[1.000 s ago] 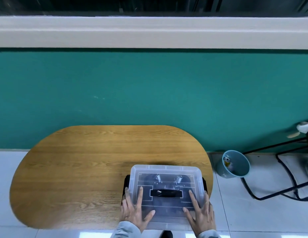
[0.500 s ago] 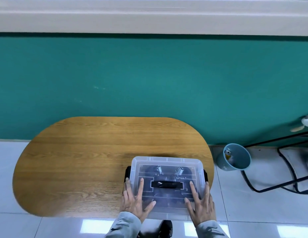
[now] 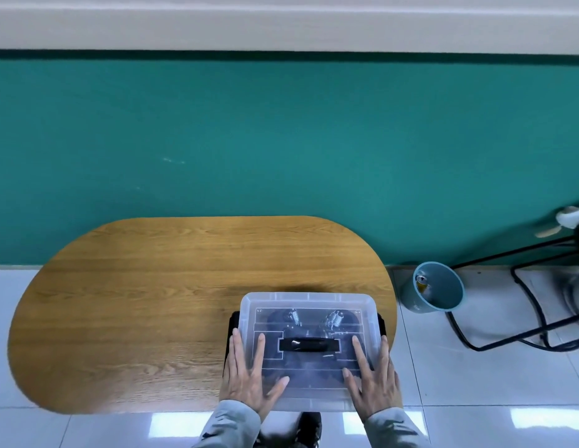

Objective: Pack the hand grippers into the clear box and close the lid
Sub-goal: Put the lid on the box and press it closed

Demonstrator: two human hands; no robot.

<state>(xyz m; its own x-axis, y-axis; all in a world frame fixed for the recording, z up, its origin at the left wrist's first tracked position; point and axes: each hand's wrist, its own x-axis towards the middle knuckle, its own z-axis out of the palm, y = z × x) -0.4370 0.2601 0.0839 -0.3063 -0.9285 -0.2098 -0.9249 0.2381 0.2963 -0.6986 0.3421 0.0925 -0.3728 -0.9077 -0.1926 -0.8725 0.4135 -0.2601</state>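
Note:
The clear box (image 3: pixel 309 302) stands at the near right edge of the wooden table (image 3: pixel 172 302) with its lid down and a black handle (image 3: pixel 309 345) across the lid's middle. Through the lid I see the hand grippers (image 3: pixel 334 319) inside, with metal springs and dark handles. My left hand (image 3: pixel 249 376) lies flat on the lid's near left part, its outer fingers over the left edge by the black side latch (image 3: pixel 232 324). My right hand (image 3: pixel 372 379) lies flat on the near right part. Both have fingers spread and hold nothing.
A teal wall rises behind the table. On the tiled floor to the right stands a blue bin (image 3: pixel 438 291) with a can inside. Black metal legs (image 3: pixel 527 321) of a frame reach in from the right. The box overhangs the table's near edge slightly.
Both hands stay flat on the lid in the same places. Only the head camera has shifted, so the scene sits a little differently in the frame.

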